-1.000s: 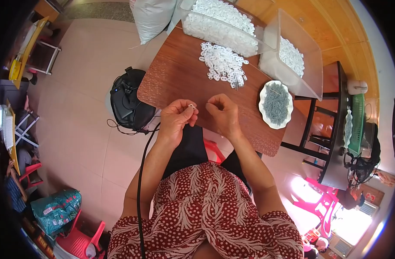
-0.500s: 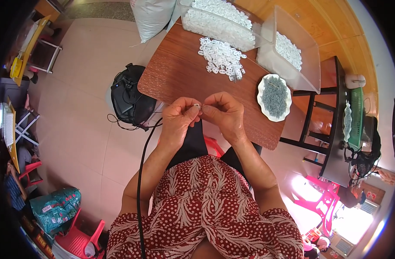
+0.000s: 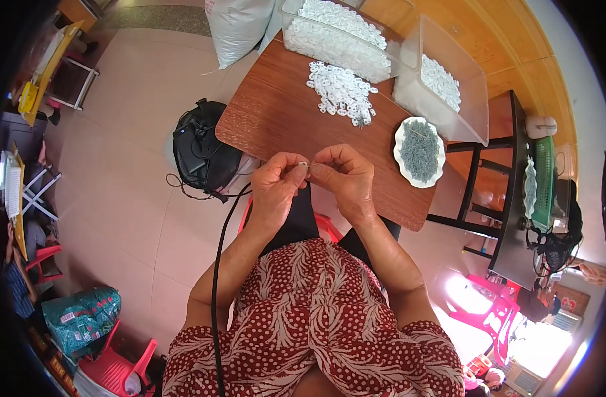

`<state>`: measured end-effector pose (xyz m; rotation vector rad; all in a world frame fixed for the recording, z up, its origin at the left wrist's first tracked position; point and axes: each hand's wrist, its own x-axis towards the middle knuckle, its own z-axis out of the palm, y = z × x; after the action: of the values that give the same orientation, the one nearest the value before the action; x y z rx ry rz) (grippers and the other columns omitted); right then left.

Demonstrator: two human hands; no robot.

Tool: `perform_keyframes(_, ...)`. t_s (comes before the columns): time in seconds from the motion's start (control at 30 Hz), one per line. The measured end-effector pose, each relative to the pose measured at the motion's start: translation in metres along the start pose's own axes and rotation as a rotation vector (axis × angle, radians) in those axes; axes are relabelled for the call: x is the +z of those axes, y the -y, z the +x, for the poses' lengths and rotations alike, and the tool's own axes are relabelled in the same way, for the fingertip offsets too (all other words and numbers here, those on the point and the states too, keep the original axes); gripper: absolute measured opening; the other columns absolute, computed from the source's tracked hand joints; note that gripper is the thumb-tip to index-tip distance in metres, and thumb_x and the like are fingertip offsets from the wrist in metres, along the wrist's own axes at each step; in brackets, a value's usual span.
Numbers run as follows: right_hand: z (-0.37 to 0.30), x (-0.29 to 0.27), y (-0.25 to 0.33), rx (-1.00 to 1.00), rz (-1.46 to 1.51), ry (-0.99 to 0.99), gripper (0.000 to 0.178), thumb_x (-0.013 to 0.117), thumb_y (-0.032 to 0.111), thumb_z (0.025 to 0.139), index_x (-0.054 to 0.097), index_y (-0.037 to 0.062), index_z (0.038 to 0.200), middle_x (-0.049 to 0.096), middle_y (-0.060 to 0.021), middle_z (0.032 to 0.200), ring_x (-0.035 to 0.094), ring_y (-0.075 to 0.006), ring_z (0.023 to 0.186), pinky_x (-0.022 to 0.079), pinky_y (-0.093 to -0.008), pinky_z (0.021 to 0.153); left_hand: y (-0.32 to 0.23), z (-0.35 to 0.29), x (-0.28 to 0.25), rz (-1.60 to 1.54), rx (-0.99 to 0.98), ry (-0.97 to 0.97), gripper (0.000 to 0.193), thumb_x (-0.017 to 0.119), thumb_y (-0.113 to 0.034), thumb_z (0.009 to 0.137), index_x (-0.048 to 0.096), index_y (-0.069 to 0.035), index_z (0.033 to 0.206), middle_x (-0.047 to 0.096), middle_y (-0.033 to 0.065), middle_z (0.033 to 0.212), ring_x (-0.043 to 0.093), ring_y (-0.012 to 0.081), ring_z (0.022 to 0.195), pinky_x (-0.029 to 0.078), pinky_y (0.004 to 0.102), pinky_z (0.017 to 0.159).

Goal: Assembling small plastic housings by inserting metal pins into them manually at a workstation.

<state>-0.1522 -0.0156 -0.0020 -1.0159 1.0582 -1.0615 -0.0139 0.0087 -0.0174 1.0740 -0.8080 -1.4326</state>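
My left hand pinches a small white plastic piece between thumb and forefinger, just past the table's near edge. Fingertip to fingertip with it, my right hand is closed in a pinch; whatever it holds is too small to make out. Beyond my hands, a loose pile of flat white plastic pieces with holes lies on the brown table. A few small grey metal pins sit at the pile's near end. To the right stands a white scalloped dish full of grey pins.
Two clear plastic bins of white pieces stand at the table's back. A black bag with cables is left of the table. A black cable runs along my left arm. Red chairs and a dark side table stand around.
My hands stay pinched together, with only slight finger movement. The whole view has shifted slightly; the piles and dish look unchanged.
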Motion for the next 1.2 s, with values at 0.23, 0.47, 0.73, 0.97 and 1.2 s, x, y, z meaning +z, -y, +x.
perform_keyframes(0.23,-0.005,0.013,-0.001,-0.044,-0.167,-0.044,0.011,0.061,-0.007,0.08,0.058,-0.0027,0.089,0.063,-0.0068,0.083,0.061,-0.0113,0.075,0.052,-0.0237,0.069,0.005,-0.004,0.003,0.089,0.157,-0.088,0.006,0.06,-0.004,0.086,0.06,0.001,0.088,0.058,0.0015,0.076,0.049,0.0055,0.063,0.04,0.018,0.054)
perform_keyframes(0.47,-0.002,0.012,-0.019,-0.185,-0.312,-0.041,0.011,0.059,-0.008,0.079,0.058,-0.0024,0.089,0.061,-0.0048,0.084,0.059,-0.0115,0.076,0.05,-0.0233,0.068,0.007,-0.004,-0.002,0.05,0.168,-0.074,0.012,0.061,-0.011,0.086,0.061,0.001,0.09,0.06,0.0017,0.076,0.051,0.0051,0.06,0.039,0.0166,0.052)
perform_keyframes(0.73,0.0,0.021,-0.014,-0.489,-0.727,-0.061,0.011,0.06,-0.006,0.073,0.056,0.0015,0.08,0.054,-0.0118,0.075,0.053,-0.0284,0.07,0.044,-0.036,0.059,0.012,-0.004,-0.007,-0.075,-0.046,-0.133,0.01,0.061,-0.006,0.085,0.063,0.003,0.088,0.062,0.0062,0.074,0.052,0.008,0.055,0.04,0.019,0.048)
perform_keyframes(0.97,0.006,0.014,-0.017,-0.467,-0.638,0.029,0.015,0.059,-0.008,0.075,0.058,0.0003,0.087,0.056,-0.009,0.077,0.056,-0.0207,0.072,0.046,-0.0305,0.062,0.008,-0.002,-0.008,-0.083,-0.064,-0.161,0.01,0.061,-0.005,0.085,0.063,0.004,0.089,0.062,0.0063,0.073,0.052,0.0078,0.055,0.04,0.0187,0.048)
perform_keyframes(1.2,0.005,0.013,-0.011,-0.385,-0.709,0.048,0.019,0.059,-0.009,0.075,0.059,-0.0006,0.092,0.058,-0.0075,0.078,0.06,-0.0152,0.071,0.048,-0.0268,0.063,0.009,-0.005,-0.005,-0.024,-0.053,-0.13,0.007,0.059,-0.001,0.084,0.063,0.002,0.088,0.062,0.004,0.073,0.053,0.0065,0.056,0.04,0.0177,0.048)
